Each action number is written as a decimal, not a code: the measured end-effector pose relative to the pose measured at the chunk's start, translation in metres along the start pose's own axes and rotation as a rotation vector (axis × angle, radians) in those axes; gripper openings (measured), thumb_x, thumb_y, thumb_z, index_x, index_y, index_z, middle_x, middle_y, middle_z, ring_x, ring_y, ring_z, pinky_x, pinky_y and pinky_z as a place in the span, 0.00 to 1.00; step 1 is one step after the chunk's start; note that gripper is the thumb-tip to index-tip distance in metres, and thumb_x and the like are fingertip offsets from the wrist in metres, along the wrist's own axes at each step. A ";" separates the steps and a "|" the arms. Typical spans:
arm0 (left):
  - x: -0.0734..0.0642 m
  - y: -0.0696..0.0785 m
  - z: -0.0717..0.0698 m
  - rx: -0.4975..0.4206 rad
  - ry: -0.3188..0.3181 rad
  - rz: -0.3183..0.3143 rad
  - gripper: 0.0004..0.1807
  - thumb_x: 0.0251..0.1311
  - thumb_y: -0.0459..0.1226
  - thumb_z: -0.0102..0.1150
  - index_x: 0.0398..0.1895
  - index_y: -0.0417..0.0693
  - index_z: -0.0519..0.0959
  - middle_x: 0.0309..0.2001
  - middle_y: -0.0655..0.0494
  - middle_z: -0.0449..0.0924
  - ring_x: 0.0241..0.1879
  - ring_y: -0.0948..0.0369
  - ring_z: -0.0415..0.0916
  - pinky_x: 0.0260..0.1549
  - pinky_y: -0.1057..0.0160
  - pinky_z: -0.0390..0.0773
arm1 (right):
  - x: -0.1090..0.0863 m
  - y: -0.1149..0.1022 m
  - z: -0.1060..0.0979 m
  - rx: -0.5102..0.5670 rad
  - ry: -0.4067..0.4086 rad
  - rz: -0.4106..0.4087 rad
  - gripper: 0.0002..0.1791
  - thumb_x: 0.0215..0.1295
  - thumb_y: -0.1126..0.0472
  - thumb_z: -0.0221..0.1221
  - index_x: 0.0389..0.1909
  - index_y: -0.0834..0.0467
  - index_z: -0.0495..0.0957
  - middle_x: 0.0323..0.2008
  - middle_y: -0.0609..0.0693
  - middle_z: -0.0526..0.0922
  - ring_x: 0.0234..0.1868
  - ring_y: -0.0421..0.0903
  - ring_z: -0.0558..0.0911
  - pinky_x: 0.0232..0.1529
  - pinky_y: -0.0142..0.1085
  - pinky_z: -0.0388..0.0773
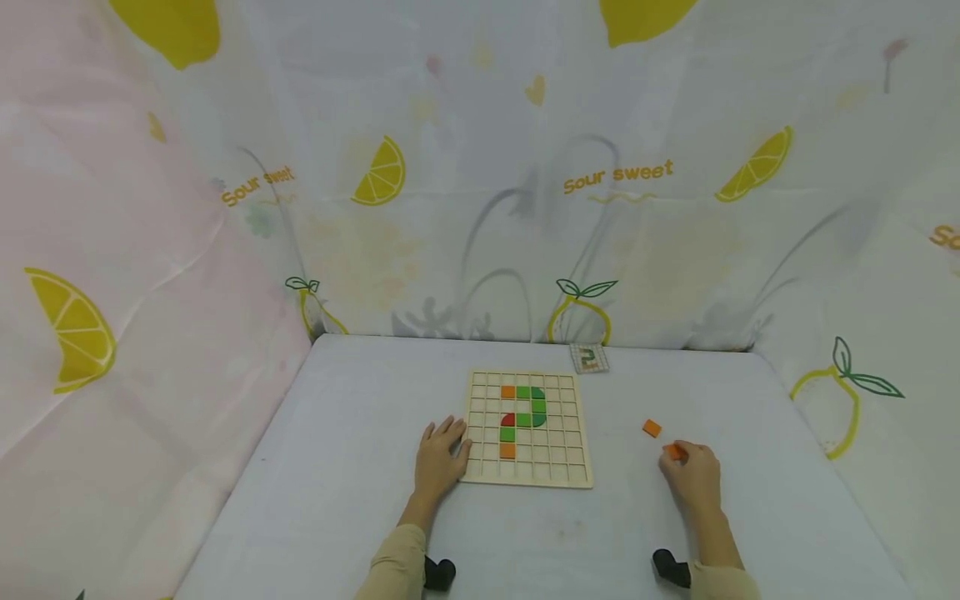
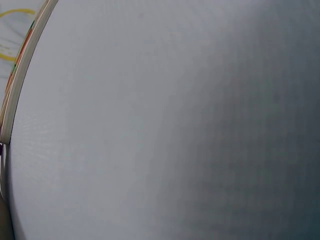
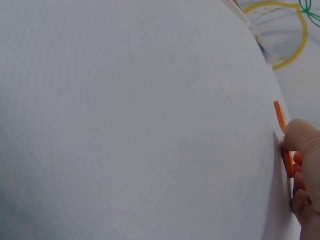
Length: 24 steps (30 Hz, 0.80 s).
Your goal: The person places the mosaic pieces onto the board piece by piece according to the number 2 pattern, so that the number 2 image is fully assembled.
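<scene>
A pale wooden grid board (image 1: pixel 563 456) lies on the white table. Orange, green and red tiles sit in its cells in a hooked shape, some of them with a rounded corner. My left hand (image 1: pixel 440 457) rests against the board's left edge, thumb and fingertips at the rim. To the right of the board, my right hand (image 1: pixel 695 478) pinches an orange square tile (image 1: pixel 671 452) between thumb and fingers, low over the table. The right wrist view shows this tile (image 3: pixel 287 161) tilted beneath the thumb. Just beyond it lies a second orange tile (image 1: pixel 652 428).
A small pattern card (image 1: pixel 589 358) with a similar hooked figure lies at the table's back edge, behind the board. Lemon-printed cloth (image 1: pixel 450 250) hangs behind and beside the white table (image 1: pixel 360 400). Dark devices (image 1: pixel 670 568) sit by both wrists.
</scene>
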State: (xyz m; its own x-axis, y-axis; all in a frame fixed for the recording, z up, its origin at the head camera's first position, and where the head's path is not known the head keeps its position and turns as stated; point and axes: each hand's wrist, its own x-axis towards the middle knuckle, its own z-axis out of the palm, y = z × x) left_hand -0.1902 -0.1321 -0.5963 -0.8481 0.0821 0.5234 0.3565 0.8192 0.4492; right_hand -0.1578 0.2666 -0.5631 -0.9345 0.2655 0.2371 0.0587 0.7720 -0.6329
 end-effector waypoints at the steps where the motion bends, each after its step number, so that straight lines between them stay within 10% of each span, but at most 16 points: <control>1: 0.000 0.000 0.000 -0.001 0.001 -0.001 0.17 0.52 0.36 0.64 0.45 0.38 0.82 0.47 0.46 0.83 0.53 0.48 0.77 0.60 0.44 0.66 | -0.001 -0.001 0.000 0.015 -0.002 0.004 0.19 0.51 0.69 0.56 0.41 0.78 0.76 0.37 0.75 0.77 0.40 0.67 0.77 0.41 0.55 0.75; 10: 0.000 0.000 -0.002 0.001 0.003 0.004 0.17 0.52 0.36 0.63 0.45 0.37 0.82 0.46 0.46 0.83 0.53 0.48 0.77 0.59 0.43 0.66 | -0.003 -0.041 0.030 0.197 0.077 -0.111 0.13 0.44 0.71 0.65 0.33 0.73 0.81 0.28 0.62 0.82 0.27 0.46 0.75 0.24 0.29 0.72; 24: 0.001 0.001 -0.003 -0.002 -0.003 -0.007 0.17 0.52 0.36 0.63 0.46 0.38 0.82 0.47 0.47 0.83 0.53 0.49 0.77 0.59 0.43 0.66 | -0.021 -0.131 0.111 0.306 -0.204 -0.453 0.11 0.44 0.70 0.65 0.32 0.69 0.82 0.27 0.55 0.82 0.28 0.44 0.76 0.27 0.29 0.76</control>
State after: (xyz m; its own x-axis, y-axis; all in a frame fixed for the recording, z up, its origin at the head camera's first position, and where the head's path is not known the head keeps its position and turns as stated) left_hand -0.1894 -0.1324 -0.5931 -0.8520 0.0781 0.5177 0.3513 0.8185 0.4546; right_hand -0.1846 0.0957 -0.5674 -0.8934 -0.1921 0.4061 -0.4381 0.5729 -0.6927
